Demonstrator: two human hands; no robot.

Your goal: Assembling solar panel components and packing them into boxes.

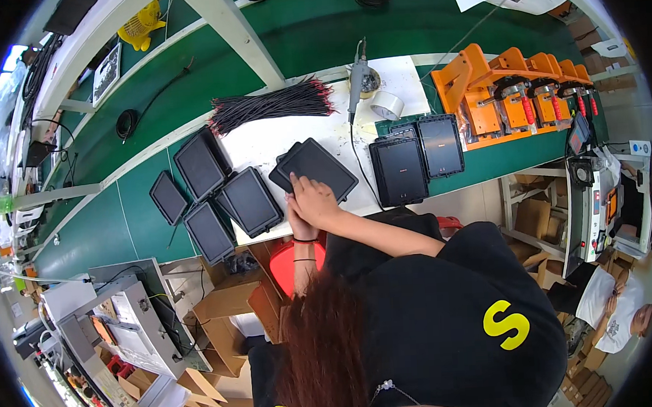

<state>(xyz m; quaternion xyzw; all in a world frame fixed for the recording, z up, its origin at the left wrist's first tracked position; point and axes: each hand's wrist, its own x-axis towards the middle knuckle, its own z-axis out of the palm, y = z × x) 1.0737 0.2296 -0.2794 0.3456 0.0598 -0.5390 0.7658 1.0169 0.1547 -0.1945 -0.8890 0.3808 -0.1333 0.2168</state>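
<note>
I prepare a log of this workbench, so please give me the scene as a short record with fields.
Right hand: overlapping the left, fingers on a black rectangular plastic-looking case
Left hand: by the case's near edge, partly hidden; grip unclear
Left side: four similar black cases
Right side: more such cases; orange fixtures with red handles
Beyond: bundle of thin black red-tipped wires; white tape roll
Surface: green bench top, white sheet

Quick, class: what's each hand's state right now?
Right hand: over the black case; open or closed cannot be told.
Left hand: partly hidden beneath the right; grip cannot be told.
</note>
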